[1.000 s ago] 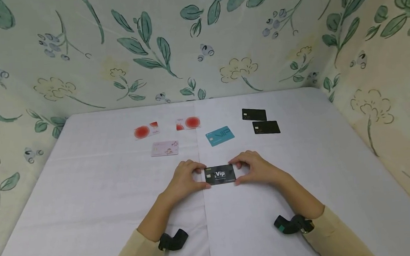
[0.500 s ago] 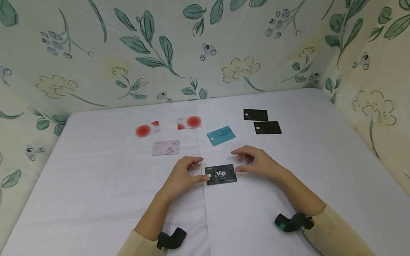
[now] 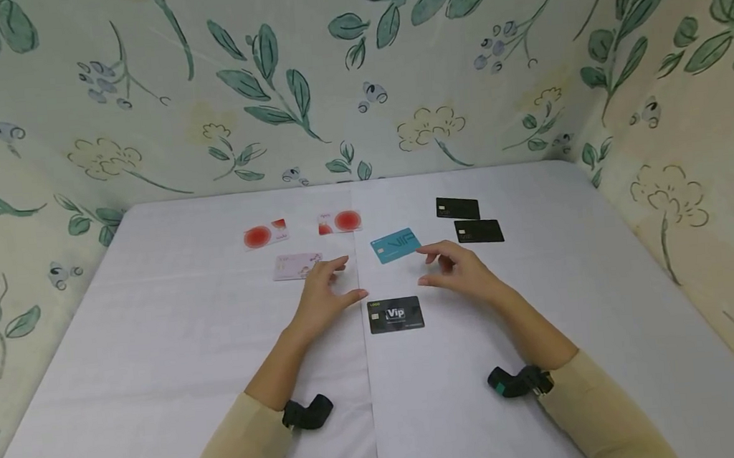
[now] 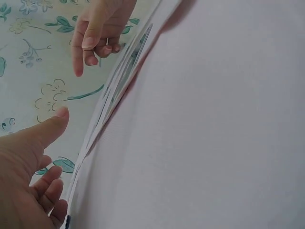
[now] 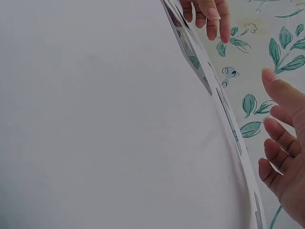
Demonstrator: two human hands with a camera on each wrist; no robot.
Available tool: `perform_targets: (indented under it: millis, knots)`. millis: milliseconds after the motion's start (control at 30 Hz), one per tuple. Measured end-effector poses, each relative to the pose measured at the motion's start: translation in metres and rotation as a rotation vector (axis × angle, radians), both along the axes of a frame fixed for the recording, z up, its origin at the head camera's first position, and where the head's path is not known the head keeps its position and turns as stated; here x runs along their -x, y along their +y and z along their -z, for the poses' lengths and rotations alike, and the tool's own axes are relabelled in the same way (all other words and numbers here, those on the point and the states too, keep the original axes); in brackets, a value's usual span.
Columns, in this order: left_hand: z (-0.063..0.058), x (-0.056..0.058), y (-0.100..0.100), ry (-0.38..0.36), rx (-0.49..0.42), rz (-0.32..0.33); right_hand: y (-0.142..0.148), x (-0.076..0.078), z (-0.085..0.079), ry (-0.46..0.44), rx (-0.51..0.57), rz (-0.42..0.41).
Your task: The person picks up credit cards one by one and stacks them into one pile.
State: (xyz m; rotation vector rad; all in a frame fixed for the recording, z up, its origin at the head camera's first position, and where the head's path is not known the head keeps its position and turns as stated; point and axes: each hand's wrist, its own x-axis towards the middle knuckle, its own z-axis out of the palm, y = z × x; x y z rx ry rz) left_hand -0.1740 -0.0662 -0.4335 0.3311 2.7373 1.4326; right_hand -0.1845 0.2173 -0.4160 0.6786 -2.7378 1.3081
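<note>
A dark grey Vip card [image 3: 396, 320] with a chip lies flat on the white cloth, with neither hand holding it. My left hand [image 3: 322, 297] hovers beyond its left end, thumb and forefinger spread apart; it partly covers a pale pink card [image 3: 288, 267]. On the other side my right hand [image 3: 464, 273] hovers with its thumb and forefinger apart. Its forefinger is near the lower right corner of a blue VIP card [image 3: 396, 245], and I cannot tell whether it touches. Both wrist views show nothing held in the left hand [image 4: 28, 162] or the right hand [image 5: 288, 148].
Farther back lie a white card with red circles [image 3: 267, 234] and a similar one [image 3: 339, 222]. At the right are two black cards, one [image 3: 458, 207] behind the other [image 3: 479, 231]. A floral curtain [image 3: 355, 79] rises behind the table [image 3: 189, 358].
Both hands have let go of the dark grey Vip card and moved away from me, toward the pink and blue cards. The Vip card stays in place.
</note>
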Motion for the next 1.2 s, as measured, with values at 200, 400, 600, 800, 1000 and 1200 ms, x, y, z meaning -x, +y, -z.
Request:
perform_targets:
  millis: [200, 400, 600, 800, 1000, 1200]
  knots:
    - [-0.002, 0.01, 0.005, 0.034, 0.079, 0.001, -0.001, 0.014, -0.004, -0.029, -0.033, -0.004]
    - [-0.007, 0.019, 0.01, 0.044, 0.149, 0.003, -0.002, 0.028, -0.004, -0.049, -0.099, 0.047]
    - [-0.006, 0.035, 0.017, 0.006, 0.178, -0.014, -0.007, 0.039, -0.004, -0.071, -0.152, 0.097]
    - [-0.003, 0.05, 0.023, -0.039, 0.174, -0.028, -0.01, 0.048, -0.001, -0.117, -0.198, 0.109]
    - [-0.001, 0.062, 0.03, -0.046, 0.23, -0.024, -0.013, 0.058, -0.001, -0.161, -0.257, 0.109]
    - [-0.001, 0.065, 0.039, -0.042, 0.331, -0.021, -0.013, 0.064, 0.003, -0.178, -0.273, 0.101]
